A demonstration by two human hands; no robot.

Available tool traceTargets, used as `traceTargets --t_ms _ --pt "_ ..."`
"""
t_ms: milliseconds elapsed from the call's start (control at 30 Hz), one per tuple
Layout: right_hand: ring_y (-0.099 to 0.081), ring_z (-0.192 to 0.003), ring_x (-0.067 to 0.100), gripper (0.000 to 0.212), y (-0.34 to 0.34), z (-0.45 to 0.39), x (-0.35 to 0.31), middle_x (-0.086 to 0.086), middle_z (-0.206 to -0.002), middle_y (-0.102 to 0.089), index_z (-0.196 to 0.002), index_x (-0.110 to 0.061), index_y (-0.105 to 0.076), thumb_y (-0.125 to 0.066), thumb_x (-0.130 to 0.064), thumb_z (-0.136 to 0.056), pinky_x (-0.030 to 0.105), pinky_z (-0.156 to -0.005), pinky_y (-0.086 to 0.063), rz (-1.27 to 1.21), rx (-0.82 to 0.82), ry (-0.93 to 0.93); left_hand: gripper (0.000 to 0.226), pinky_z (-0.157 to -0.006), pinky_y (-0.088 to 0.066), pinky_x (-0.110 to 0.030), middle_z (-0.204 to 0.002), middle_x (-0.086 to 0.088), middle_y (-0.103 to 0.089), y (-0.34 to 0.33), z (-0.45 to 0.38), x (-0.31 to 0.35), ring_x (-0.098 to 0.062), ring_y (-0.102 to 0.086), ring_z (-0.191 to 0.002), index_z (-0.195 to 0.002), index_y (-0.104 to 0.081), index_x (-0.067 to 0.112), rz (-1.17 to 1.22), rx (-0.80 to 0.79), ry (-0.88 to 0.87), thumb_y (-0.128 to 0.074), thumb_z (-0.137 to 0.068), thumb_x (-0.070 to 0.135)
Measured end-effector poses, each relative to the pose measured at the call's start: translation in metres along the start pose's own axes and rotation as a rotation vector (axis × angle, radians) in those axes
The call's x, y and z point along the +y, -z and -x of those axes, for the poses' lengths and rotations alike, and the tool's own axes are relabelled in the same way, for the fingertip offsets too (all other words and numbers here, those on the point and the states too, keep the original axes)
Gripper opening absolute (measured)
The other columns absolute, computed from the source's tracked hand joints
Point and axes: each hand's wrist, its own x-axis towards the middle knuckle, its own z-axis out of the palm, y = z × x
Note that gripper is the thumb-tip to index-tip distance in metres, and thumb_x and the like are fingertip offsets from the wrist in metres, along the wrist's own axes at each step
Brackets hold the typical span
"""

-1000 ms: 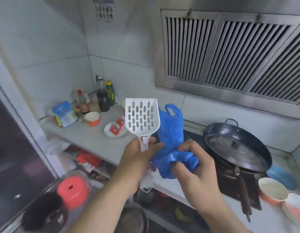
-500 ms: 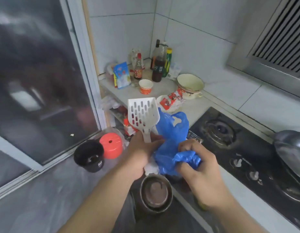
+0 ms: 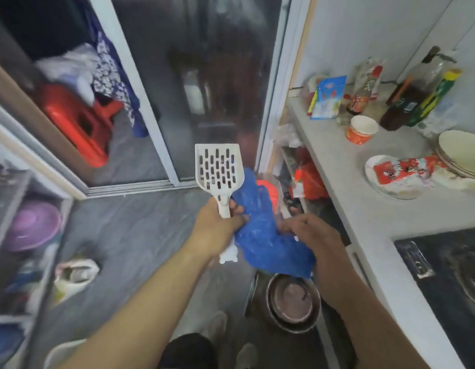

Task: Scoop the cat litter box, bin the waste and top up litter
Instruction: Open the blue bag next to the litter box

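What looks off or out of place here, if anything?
Nothing looks spilled or broken. One oddity: the left hand holds a white litter scoop and the right hand a crumpled blue plastic bag in a kitchen, beside a counter carrying food dishes. No litter box is in view.

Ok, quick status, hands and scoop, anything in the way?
Left hand gripping white litter scoop, slotted head up. Right hand bunching blue plastic bag. No litter box in view; metal bowl on floor ahead.
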Motion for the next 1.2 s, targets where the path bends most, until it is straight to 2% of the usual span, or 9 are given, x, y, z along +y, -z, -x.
traceTargets --t_ms 100,200,300,433,633,767,933,1067,1200 --pt "-0.065 -0.081 0.021 0.035 -0.039 -0.021 0.008 0.012 -0.088 -0.070 -0.087 -0.003 -0.067 -0.068 -0.037 -0.082 0.037 -0.078 -0.051 0.017 -0.080 -0.112 0.036 -0.072 -0.052 -0.034 -0.077 0.003 -0.064 0.052 0.016 -0.010 -0.016 -0.059 -0.073 -0.084 -0.051 0.017 0.021 0.155 -0.005 -0.070 -0.080 -0.013" --pt "-0.064 -0.074 0.015 0.012 -0.085 -0.040 0.020 0.007 -0.081 -0.069 -0.080 -0.011 -0.063 -0.068 -0.016 -0.090 0.028 -0.061 -0.051 0.064 -0.157 -0.229 0.036 -0.072 -0.052 -0.036 -0.079 -0.001 -0.063 0.105 0.027 -0.022 -0.018 -0.058 -0.073 -0.084 -0.051 0.016 0.065 0.291 -0.010 -0.070 -0.080 -0.013" --pt "-0.067 -0.083 0.020 0.010 -0.139 -0.056 0.026 0.010 -0.087 -0.067 -0.088 -0.011 -0.062 -0.068 -0.018 -0.091 0.029 -0.052 -0.054 0.071 -0.274 -0.364 0.035 -0.076 -0.053 -0.036 -0.081 -0.001 -0.064 0.153 0.038 -0.034 -0.018 -0.059 -0.076 -0.084 -0.052 0.016 0.124 0.414 -0.007 -0.070 -0.079 -0.014" --pt "-0.068 -0.099 0.030 0.028 -0.220 -0.080 0.027 0.015 -0.106 -0.065 -0.105 -0.003 -0.058 -0.070 -0.023 -0.090 0.043 -0.063 -0.062 0.236 -0.415 -0.464 0.030 -0.073 -0.050 -0.032 -0.077 0.004 -0.066 0.220 0.046 -0.044 -0.012 -0.059 -0.070 -0.084 -0.055 0.014 0.112 0.588 -0.018 -0.073 -0.078 -0.009" --pt "-0.069 -0.096 0.026 0.028 -0.328 -0.094 0.019 0.012 -0.115 -0.062 -0.112 -0.012 -0.057 -0.067 -0.029 -0.093 0.034 -0.056 -0.058 0.385 -0.669 -0.541 0.023 -0.067 -0.051 -0.023 -0.081 -0.001 -0.066 0.301 0.066 -0.041 -0.010 -0.060 -0.070 -0.095 -0.058 -0.001 0.138 0.786 -0.053 -0.074 -0.080 -0.005" --pt "-0.070 -0.089 0.024 0.028 -0.372 -0.104 0.017 0.014 -0.117 -0.064 -0.114 -0.012 -0.056 -0.067 -0.029 -0.093 0.042 -0.070 -0.060 0.421 -0.809 -0.565 0.025 -0.066 -0.049 -0.023 -0.078 0.003 -0.066 0.326 0.074 -0.039 -0.009 -0.058 -0.067 -0.087 -0.057 0.010 0.214 0.904 -0.080 -0.074 -0.079 -0.006" --pt "-0.065 -0.069 0.021 0.013 -0.405 -0.133 0.024 0.013 -0.097 -0.067 -0.099 -0.013 -0.061 -0.065 -0.023 -0.092 0.028 -0.053 -0.049 0.365 -1.018 -0.606 0.026 -0.072 -0.052 -0.033 -0.081 -0.003 -0.065 0.332 0.069 -0.040 -0.018 -0.060 -0.075 -0.085 -0.056 0.014 0.339 1.020 -0.086 -0.075 -0.072 0.002" --pt "-0.059 -0.071 0.020 0.038 -0.420 -0.165 0.031 0.004 -0.091 -0.071 -0.119 -0.008 -0.063 -0.068 -0.028 -0.087 0.028 -0.057 -0.040 0.442 -1.216 -0.564 0.026 -0.073 -0.053 -0.036 -0.079 -0.004 -0.063 0.316 0.054 -0.033 -0.020 -0.059 -0.074 -0.084 -0.057 0.015 0.412 1.112 -0.093 -0.072 -0.077 -0.005" --pt "-0.052 -0.058 0.012 0.022 -0.431 -0.191 0.028 0.004 -0.081 -0.065 -0.113 -0.017 -0.068 -0.066 -0.017 -0.091 0.021 -0.044 -0.037 0.462 -1.399 -0.548 0.027 -0.073 -0.053 -0.036 -0.081 -0.005 -0.062 0.289 0.039 -0.026 -0.021 -0.060 -0.075 -0.083 -0.057 0.016 0.496 1.188 -0.110 -0.075 -0.075 -0.002"
